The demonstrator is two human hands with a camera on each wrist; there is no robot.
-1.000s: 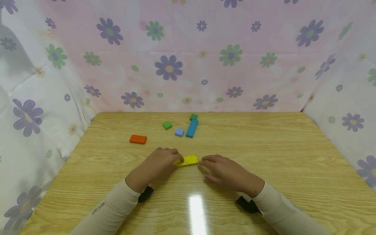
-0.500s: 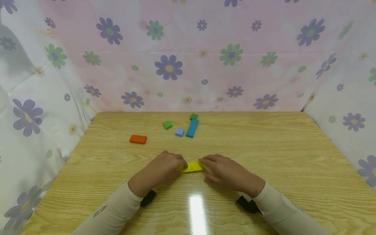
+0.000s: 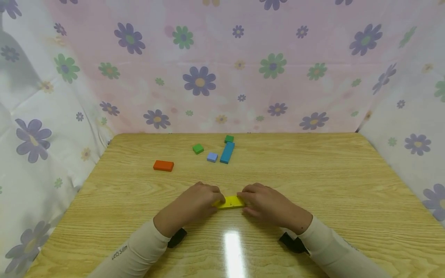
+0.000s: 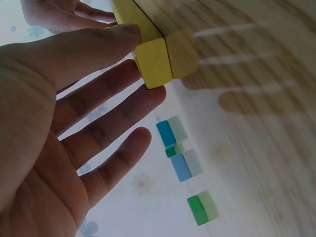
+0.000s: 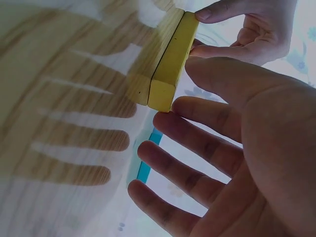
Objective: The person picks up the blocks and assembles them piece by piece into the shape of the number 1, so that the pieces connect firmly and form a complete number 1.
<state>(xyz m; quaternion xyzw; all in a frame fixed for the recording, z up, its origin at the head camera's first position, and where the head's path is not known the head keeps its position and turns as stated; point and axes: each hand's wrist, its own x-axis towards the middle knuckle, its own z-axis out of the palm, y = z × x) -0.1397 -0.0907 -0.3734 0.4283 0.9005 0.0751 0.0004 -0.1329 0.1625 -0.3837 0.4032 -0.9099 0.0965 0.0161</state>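
Note:
A long yellow block point(image 3: 232, 202) lies on the table between both hands. My left hand point(image 3: 194, 206) pinches its left end, thumb on the near side and fingers on the far side. In the left wrist view the thumb overlaps the yellow block point(image 4: 154, 64) beside its end face, with the ring and little fingers spread away. At the opposite end, my right hand point(image 3: 269, 202) holds the block between thumb and index finger. The right wrist view has the yellow block point(image 5: 173, 59) running from the right fingertips back to the left hand point(image 5: 261, 29).
Beyond the hands lie a red block point(image 3: 163, 165), a light green block point(image 3: 198, 148), a lavender block point(image 3: 212, 157), a blue block point(image 3: 227, 153) and a darker green block point(image 3: 229, 139). A flowered curtain point(image 3: 222, 46) stands behind the glossy wooden table point(image 3: 313, 166).
The yellow block has slid right and nearer, moved with the left hand. The right hand stayed nearly in place, and its fingers have come onto the block's right end.

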